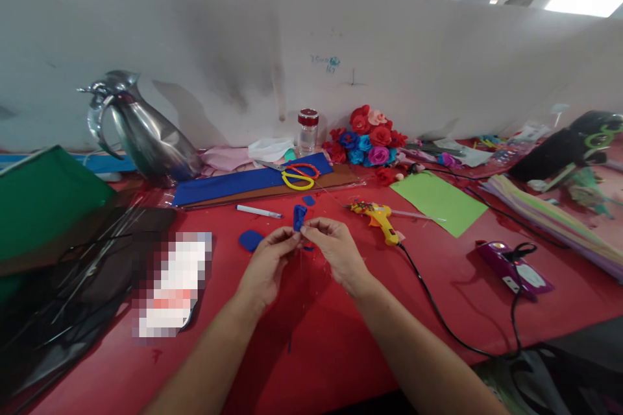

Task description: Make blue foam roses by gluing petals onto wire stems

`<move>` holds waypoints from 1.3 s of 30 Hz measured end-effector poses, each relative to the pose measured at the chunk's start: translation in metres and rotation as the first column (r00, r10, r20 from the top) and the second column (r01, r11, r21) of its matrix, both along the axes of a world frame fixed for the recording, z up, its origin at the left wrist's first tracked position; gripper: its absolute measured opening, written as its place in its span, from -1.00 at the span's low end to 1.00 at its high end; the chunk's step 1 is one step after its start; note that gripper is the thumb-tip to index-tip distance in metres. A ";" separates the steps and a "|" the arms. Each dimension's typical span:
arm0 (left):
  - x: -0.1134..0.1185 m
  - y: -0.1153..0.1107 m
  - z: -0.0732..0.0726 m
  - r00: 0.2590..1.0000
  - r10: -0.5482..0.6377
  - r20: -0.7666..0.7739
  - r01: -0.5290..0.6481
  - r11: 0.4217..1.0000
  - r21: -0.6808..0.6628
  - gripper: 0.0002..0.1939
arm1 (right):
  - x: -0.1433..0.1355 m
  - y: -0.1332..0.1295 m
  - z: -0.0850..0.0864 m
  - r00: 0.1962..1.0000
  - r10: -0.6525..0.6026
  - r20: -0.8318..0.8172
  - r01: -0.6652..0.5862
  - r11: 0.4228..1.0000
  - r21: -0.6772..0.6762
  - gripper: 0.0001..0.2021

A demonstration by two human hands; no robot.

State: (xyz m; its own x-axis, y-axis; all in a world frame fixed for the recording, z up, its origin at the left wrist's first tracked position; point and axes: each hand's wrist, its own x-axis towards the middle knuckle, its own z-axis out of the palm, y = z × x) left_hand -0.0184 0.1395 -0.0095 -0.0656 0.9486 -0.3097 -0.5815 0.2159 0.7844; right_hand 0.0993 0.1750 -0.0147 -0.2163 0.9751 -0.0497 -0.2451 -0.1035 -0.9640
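Note:
Both hands meet at the middle of the red table. Between their fingertips stands a small rolled blue piece. My left hand pinches it from the left at its base, and my right hand pinches it from the right. A flat blue piece lies just left of my left hand, and a smaller blue scrap lies beyond the fingers. A capped white marker rests behind the left hand. To the right is a yellow glue gun with a glue stick in its back.
Scissors lie on a blue sheet. Behind are a steel jug, a jar and flowers. A green sheet and a purple device sit right; a blurred phone lies left.

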 end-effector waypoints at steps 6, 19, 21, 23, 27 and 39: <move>-0.004 0.002 0.002 0.989 0.129 -0.070 -0.125 0.990 0.068 -0.91 | 0.000 0.000 -0.002 0.999 0.033 0.037 -0.034 0.999 0.020 -0.90; -0.005 0.002 0.006 0.988 0.119 -0.097 -0.113 0.991 0.066 -0.83 | 0.000 0.000 -0.006 0.991 0.007 0.134 -0.020 0.996 0.093 -0.90; -0.004 0.001 0.006 0.988 0.123 -0.095 -0.118 0.991 0.060 -0.84 | 0.001 0.000 -0.006 0.983 -0.011 0.182 -0.015 0.990 0.143 -0.90; -0.004 0.001 0.006 0.989 0.123 -0.083 -0.119 0.992 0.051 -0.83 | 0.002 -0.001 -0.005 0.972 -0.042 0.233 -0.009 0.977 0.213 -0.90; -0.003 0.003 0.005 0.991 0.121 -0.055 -0.119 0.992 0.040 -0.80 | 0.002 -0.004 -0.001 0.941 -0.132 0.312 0.008 0.930 0.369 -0.90; -0.004 0.003 0.000 0.978 0.193 -0.075 -0.177 0.969 0.175 -0.86 | -0.005 -0.012 -0.007 0.940 -0.128 0.318 -0.044 0.874 0.483 -0.86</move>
State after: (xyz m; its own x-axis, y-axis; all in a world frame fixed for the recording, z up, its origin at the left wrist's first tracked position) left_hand -0.0227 0.1428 -0.0096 -0.2652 0.9549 -0.1336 -0.5239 -0.0264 0.8514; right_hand 0.0947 0.1626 -0.0218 -0.2295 0.9035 0.3620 0.1015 0.3921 -0.9143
